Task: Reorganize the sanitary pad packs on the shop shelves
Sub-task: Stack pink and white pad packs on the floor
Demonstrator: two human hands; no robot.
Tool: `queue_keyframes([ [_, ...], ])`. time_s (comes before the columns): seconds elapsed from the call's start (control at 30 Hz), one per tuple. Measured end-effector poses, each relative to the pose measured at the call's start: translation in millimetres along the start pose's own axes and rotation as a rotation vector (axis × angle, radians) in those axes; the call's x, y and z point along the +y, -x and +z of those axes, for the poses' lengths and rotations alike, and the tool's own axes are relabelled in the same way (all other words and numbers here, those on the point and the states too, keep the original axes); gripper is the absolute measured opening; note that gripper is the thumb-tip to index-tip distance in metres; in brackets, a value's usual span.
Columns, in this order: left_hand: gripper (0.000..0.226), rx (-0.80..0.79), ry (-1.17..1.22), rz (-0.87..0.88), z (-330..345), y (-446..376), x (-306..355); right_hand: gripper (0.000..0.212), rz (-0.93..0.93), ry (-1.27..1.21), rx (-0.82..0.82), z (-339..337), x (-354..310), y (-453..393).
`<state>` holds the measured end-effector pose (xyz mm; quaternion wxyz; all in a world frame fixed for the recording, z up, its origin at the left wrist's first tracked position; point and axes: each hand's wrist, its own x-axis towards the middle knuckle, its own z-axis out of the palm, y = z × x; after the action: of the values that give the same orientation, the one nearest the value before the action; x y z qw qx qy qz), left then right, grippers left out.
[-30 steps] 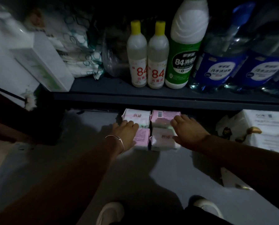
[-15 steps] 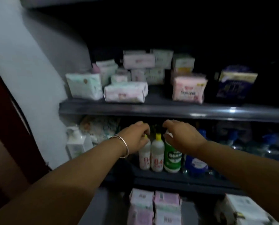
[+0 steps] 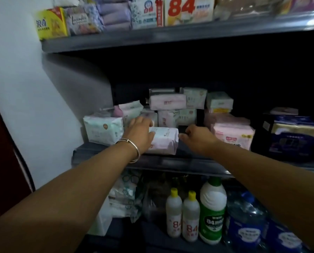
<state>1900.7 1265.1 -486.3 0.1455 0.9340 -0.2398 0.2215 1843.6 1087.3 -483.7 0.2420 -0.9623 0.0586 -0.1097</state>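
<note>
left hand (image 3: 140, 133): flat on pink pad pack (image 3: 164, 140) | right hand (image 3: 196, 136): loosely curled at its end, holding nothing

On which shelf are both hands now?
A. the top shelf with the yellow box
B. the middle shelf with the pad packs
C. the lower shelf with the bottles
B: the left hand and right hand flank a pink pad pack on the middle shelf.

Scene is dimly lit; top shelf (image 3: 170, 36) and white wall (image 3: 15, 70) are brightest, shelf recesses are lost in black shadow. Pad packs (image 3: 163, 141) are rendered soft, slightly blurred. Wide-angle bending is seen at edges
</note>
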Motion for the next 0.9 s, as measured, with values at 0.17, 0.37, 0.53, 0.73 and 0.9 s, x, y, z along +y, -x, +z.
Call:
queue_keyframes([
  [0.17, 0.034, -0.012, -0.081, -0.185, 10, -32, -21, 0.069, 0.128, -0.078, -0.106, 17, -5, -48],
  [0.37, 0.032, -0.160, 0.010, -0.357, 20, -46, -40, 0.069, 0.187, -0.265, -0.159, 39, -15, -80],
  [0.53, 0.036, -0.114, 0.130, -0.461, 13, -44, -46, 0.056, 0.208, -0.645, 0.018, 40, -32, -91],
  [0.73, 0.035, -0.081, 0.161, -0.368, 0, -41, -59, 0.051, 0.273, -1.018, -0.078, 26, -40, -89],
  [0.9, 0.066, -0.078, -0.364, -0.174, -9, -53, -85, 0.059, 0.244, -1.041, -0.031, 23, -45, -94],
])
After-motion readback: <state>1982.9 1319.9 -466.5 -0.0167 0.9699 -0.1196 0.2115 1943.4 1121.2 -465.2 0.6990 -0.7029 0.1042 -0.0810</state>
